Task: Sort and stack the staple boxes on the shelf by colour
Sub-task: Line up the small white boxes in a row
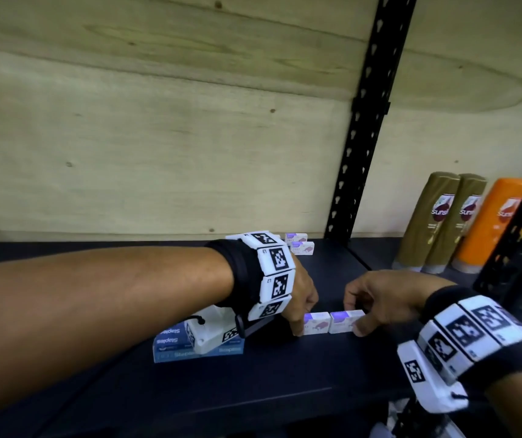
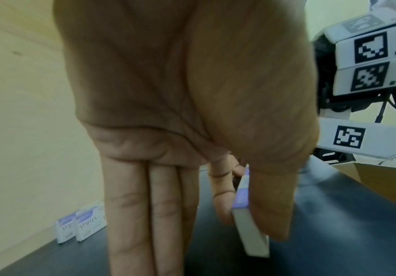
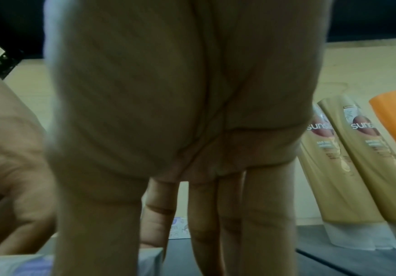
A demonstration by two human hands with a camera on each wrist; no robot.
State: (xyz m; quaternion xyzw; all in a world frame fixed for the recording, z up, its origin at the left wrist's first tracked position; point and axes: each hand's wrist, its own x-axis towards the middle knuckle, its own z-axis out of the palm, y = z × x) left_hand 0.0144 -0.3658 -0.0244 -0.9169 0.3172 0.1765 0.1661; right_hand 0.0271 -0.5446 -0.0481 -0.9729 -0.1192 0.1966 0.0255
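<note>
Two white-and-purple staple boxes stand side by side on the dark shelf [image 1: 285, 390]. My left hand [image 1: 301, 320] pinches the left box [image 1: 317, 324] between thumb and index finger; in the left wrist view that box [image 2: 247, 224] sits edge-on in the pinch, with the other fingers [image 2: 145, 214] straight. My right hand [image 1: 357, 316] grips the right box [image 1: 343, 320], thumb on its front and fingers behind; its corner [image 3: 151, 261] shows by the thumb. Two more purple boxes [image 1: 300, 245] stand at the back wall. A stack of blue staple boxes [image 1: 171, 343] lies under my left wrist.
Two gold shampoo bottles [image 1: 436, 222] and an orange bottle [image 1: 490, 226] stand at the right on the adjoining shelf. A black perforated upright [image 1: 363, 121] rises behind the boxes, and another post [image 1: 518, 248] is at the far right. A plywood wall backs the shelf.
</note>
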